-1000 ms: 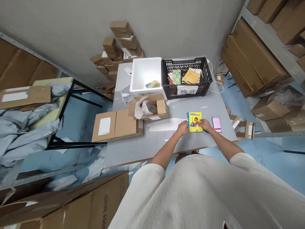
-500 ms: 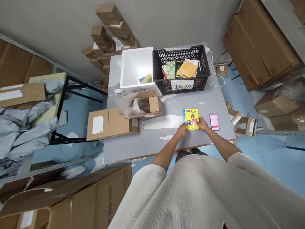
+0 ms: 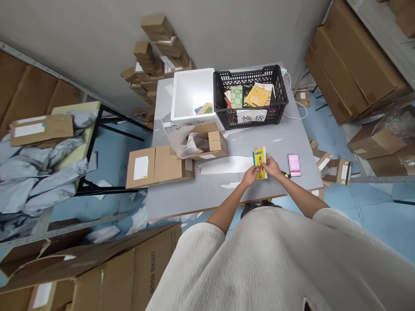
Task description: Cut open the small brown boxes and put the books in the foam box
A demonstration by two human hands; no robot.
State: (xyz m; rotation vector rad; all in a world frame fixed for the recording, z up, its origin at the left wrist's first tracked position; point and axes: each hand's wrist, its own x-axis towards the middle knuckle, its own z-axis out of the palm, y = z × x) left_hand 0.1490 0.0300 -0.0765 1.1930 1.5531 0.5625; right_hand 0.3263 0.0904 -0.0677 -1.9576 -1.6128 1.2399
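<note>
Both my hands hold a small yellow book [image 3: 260, 157] above the grey table [image 3: 201, 196], tilted up on one edge. My left hand [image 3: 250, 176] grips its near left corner. My right hand [image 3: 271, 166] grips its right side. A pink phone [image 3: 294, 164] lies flat on the table just right of my right hand. An open cardboard box [image 3: 204, 140] with crumpled paper stands to the left of the book.
A white foam box [image 3: 181, 93] and a black plastic crate [image 3: 280, 93] with books stand at the table's far end. Flat cardboard boxes [image 3: 158, 166] overhang the left edge. Stacked cartons fill the shelves at right and the floor at left.
The yellow book lay flat under my hands; now it is lifted and tilted on its edge, held between both hands. The view shifted slightly.
</note>
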